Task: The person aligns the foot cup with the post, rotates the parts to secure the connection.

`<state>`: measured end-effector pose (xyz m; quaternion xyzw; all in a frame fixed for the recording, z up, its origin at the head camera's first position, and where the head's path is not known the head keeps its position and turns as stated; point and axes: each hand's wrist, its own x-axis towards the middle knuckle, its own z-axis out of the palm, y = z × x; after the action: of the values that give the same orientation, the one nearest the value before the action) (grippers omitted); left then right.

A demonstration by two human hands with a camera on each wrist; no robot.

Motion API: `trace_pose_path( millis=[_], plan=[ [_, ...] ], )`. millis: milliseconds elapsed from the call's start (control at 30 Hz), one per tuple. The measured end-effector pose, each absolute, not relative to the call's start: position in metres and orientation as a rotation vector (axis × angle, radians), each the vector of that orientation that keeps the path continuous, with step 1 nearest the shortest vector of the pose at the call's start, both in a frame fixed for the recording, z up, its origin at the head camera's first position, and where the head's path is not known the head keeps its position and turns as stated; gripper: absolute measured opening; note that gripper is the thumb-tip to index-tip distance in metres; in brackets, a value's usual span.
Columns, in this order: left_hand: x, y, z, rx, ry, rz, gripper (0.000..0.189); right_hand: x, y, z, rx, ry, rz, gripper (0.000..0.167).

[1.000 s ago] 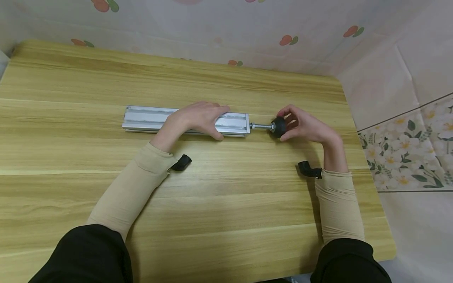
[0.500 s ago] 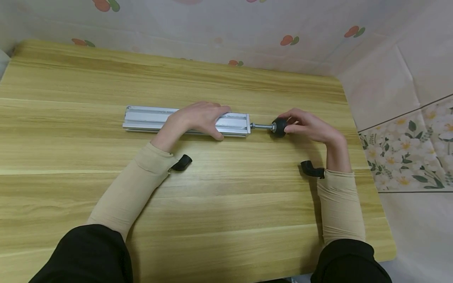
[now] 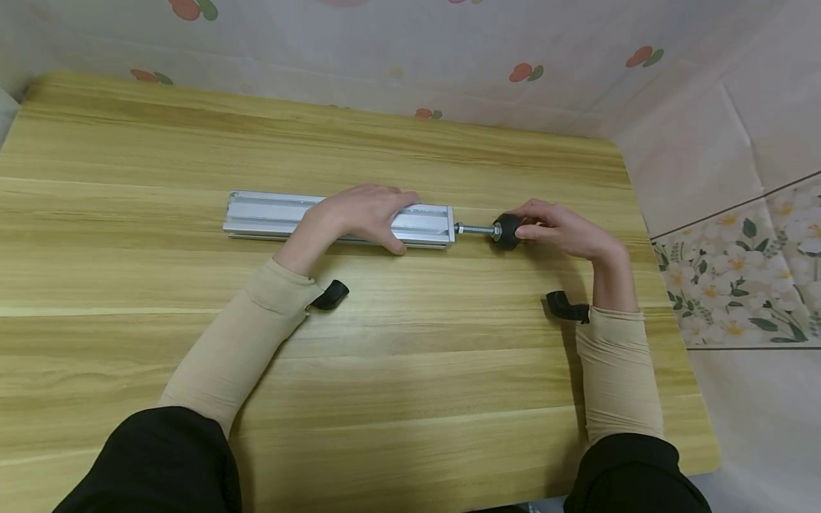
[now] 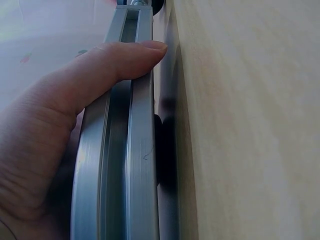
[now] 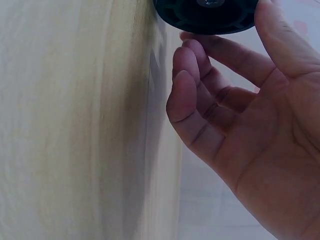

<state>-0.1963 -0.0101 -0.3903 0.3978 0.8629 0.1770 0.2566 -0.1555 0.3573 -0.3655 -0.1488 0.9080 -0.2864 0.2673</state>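
Observation:
A silver aluminium profile (image 3: pixel 272 214) lies lengthwise on the wooden table. My left hand (image 3: pixel 364 215) grips it across the right half, and in the left wrist view the thumb (image 4: pixel 125 60) lies over its slotted side. From the profile's right end sticks out a threaded rod (image 3: pixel 477 229) that carries a black levelling foot (image 3: pixel 507 232). My right hand (image 3: pixel 563 229) pinches the rim of this foot between thumb and forefinger. The other fingers (image 5: pixel 182 95) are bent below the foot's ribbed underside (image 5: pixel 210 22), apart from it in the right wrist view.
The wooden table (image 3: pixel 417 370) extends in front of and behind the profile. A patterned wall covering (image 3: pixel 385 57) stands along the back edge, with floral panels (image 3: pixel 737 278) to the right. Black wrist cameras (image 3: pixel 330 295) jut from both sleeves.
My right hand has turned and shifted slightly right, its thumb moving up from the foot's near side to its right side. My left hand and the profile keep their places.

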Motion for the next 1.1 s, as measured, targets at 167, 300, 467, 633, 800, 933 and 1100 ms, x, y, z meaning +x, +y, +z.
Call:
trace_pose_path(
  millis=[167, 300, 467, 633, 800, 933, 1100],
  plan=[
    [-0.196, -0.010, -0.390, 1.080, 2.341, 0.477, 0.084, -0.154, 0.357, -0.366, -0.423, 2.413, -0.812, 0.053],
    [-0.196, -0.010, -0.390, 1.078, 2.342, 0.473, 0.084, -0.155, 0.352, -0.366, -0.388, 2.370, -0.895, 0.072],
    [-0.197, -0.011, -0.391, 1.075, 2.338, 0.466, 0.085, -0.156, 0.343, -0.369, -0.370, 2.366, -0.925, 0.081],
    [-0.196, -0.011, -0.391, 1.069, 2.338, 0.469, 0.084, -0.157, 0.338, -0.370, -0.355, 2.383, -0.912, 0.077],
    [-0.196, -0.011, -0.391, 1.067, 2.341, 0.472, 0.084, -0.156, 0.338, -0.369, -0.339, 2.402, -0.916, 0.076],
    [-0.196, -0.011, -0.390, 1.072, 2.340, 0.473, 0.084, -0.156, 0.341, -0.368, -0.327, 2.425, -0.904, 0.070],
    [-0.197, -0.010, -0.391, 1.068, 2.340, 0.476, 0.083, -0.155, 0.345, -0.367, -0.333, 2.448, -0.879, 0.057]
  ],
)
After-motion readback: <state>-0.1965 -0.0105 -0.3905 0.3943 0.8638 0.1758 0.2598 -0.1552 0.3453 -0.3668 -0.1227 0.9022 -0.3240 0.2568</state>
